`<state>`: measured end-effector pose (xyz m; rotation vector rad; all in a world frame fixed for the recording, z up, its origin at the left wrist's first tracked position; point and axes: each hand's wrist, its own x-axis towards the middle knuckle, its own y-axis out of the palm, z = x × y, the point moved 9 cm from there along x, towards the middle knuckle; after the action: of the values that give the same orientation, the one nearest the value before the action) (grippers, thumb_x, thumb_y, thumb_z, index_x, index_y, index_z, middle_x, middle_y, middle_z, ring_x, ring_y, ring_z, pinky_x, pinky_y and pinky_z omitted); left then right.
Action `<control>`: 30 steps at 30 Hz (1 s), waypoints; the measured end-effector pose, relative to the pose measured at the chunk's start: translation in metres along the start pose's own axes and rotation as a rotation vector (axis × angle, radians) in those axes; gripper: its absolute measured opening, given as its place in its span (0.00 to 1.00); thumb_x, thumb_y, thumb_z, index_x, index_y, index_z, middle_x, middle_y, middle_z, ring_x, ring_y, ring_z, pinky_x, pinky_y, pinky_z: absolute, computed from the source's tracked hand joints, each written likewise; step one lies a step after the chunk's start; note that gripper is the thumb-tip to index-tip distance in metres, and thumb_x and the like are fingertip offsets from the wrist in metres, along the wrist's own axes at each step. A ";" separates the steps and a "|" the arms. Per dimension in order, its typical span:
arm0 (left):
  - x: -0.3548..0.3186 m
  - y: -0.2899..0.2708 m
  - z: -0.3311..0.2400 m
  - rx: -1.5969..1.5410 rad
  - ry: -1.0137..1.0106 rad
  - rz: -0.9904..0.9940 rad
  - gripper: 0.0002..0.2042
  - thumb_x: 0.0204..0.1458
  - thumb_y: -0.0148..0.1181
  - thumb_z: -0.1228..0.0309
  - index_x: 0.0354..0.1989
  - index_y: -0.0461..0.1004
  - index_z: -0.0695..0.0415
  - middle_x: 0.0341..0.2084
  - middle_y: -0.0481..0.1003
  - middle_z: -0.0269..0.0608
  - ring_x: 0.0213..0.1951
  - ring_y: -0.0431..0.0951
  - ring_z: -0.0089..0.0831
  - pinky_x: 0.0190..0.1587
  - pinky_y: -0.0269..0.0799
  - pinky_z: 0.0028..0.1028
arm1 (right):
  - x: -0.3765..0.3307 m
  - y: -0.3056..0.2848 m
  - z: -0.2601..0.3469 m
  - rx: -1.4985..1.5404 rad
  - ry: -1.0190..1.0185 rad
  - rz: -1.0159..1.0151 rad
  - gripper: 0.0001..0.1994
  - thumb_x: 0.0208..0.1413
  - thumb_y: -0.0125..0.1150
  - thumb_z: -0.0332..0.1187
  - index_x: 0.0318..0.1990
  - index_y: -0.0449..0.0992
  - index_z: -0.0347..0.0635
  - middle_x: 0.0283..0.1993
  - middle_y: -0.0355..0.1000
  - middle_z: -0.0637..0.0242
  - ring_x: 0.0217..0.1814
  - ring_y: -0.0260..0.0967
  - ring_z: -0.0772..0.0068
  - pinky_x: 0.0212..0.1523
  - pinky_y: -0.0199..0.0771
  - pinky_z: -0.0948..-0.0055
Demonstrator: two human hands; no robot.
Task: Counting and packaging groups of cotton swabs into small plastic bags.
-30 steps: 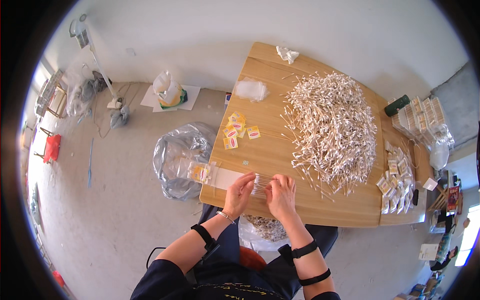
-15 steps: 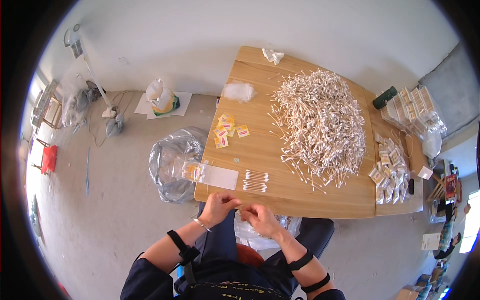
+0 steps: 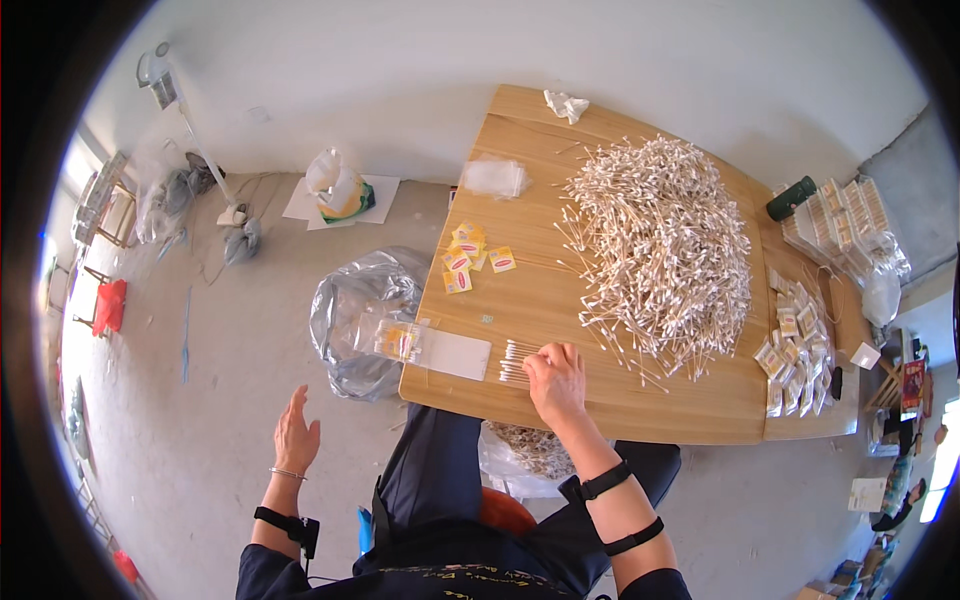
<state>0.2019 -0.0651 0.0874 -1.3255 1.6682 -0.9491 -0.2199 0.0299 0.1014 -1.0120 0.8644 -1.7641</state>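
Note:
My right hand (image 3: pixel 556 384) lies over a short row of cotton swabs (image 3: pixel 512 362) near the table's front edge, its fingers closed around their right ends. The left swab tips stick out past the fingers. Off the table to the left, my left hand (image 3: pixel 296 438) is raised with fingers stretched and thumb apart, holding nothing. Between the hands, a flat white card (image 3: pixel 459 357) lies beside the swabs. Clear packets (image 3: pixel 397 341) with yellow labels sit at its left end, over the table edge. A large heap of loose cotton swabs (image 3: pixel 665 260) covers the table's middle.
Small yellow cards (image 3: pixel 466 262) and a stack of clear bags (image 3: pixel 496 178) lie on the table's left side. Filled packets (image 3: pixel 797 345) and clear boxes (image 3: pixel 845 225) stand at the right. A grey plastic bag (image 3: pixel 365 375) rests beside the table; an open bag (image 3: pixel 535 450) sits below its front edge.
My hands were close together at the front edge. The right has moved up onto the row of swabs and closed on them; the left has swung away leftward and opened. The view has shifted slightly.

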 end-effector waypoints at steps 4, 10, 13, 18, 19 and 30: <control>0.009 0.004 -0.074 -0.431 0.204 -0.080 0.25 0.48 0.55 0.84 0.58 0.64 0.61 0.49 0.74 0.49 0.50 0.76 0.40 0.50 0.73 0.35 | -0.004 -0.001 0.001 -0.001 0.075 -0.034 0.10 0.48 0.64 0.29 0.40 0.77 0.45 0.45 0.67 0.65 0.51 0.61 0.58 0.51 0.63 0.56; 0.019 0.102 -0.219 -0.983 0.410 0.183 0.22 0.63 0.45 0.71 0.65 0.56 0.64 0.63 0.60 0.52 0.65 0.60 0.40 0.65 0.55 0.35 | -0.033 -0.016 -0.048 0.248 0.337 -0.318 0.21 0.57 0.57 0.29 0.58 0.66 0.39 0.60 0.61 0.51 0.63 0.57 0.52 0.62 0.59 0.56; 0.025 0.147 -0.254 -1.254 0.314 0.219 0.27 0.66 0.41 0.62 0.67 0.49 0.66 0.66 0.53 0.55 0.69 0.51 0.41 0.69 0.45 0.35 | -0.043 -0.002 -0.059 0.598 0.488 -0.430 0.21 0.65 0.48 0.33 0.63 0.60 0.37 0.66 0.56 0.50 0.71 0.50 0.53 0.68 0.51 0.59; 0.022 0.172 -0.271 -1.342 0.304 0.252 0.30 0.65 0.40 0.57 0.68 0.47 0.64 0.68 0.50 0.53 0.70 0.48 0.40 0.70 0.43 0.35 | -0.032 0.022 -0.035 0.715 0.402 -0.412 0.24 0.68 0.39 0.41 0.65 0.56 0.33 0.70 0.49 0.47 0.74 0.42 0.52 0.71 0.43 0.58; 0.021 0.175 -0.271 -1.362 0.299 0.256 0.31 0.65 0.40 0.55 0.69 0.46 0.64 0.68 0.49 0.52 0.70 0.47 0.40 0.70 0.42 0.36 | -0.027 0.028 -0.027 0.776 0.373 -0.368 0.26 0.68 0.38 0.43 0.64 0.56 0.31 0.71 0.47 0.44 0.75 0.41 0.48 0.71 0.41 0.56; 0.031 0.182 -0.256 -1.546 0.219 0.183 0.32 0.65 0.39 0.52 0.69 0.47 0.64 0.68 0.50 0.50 0.70 0.47 0.40 0.70 0.42 0.36 | 0.000 0.027 -0.006 0.306 0.114 -0.069 0.19 0.59 0.48 0.26 0.59 0.64 0.34 0.60 0.63 0.48 0.67 0.52 0.42 0.68 0.50 0.51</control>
<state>-0.1064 -0.0432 0.0241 -1.8801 2.7466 0.5938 -0.2158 0.0212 0.0756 -0.7541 0.6088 -1.9564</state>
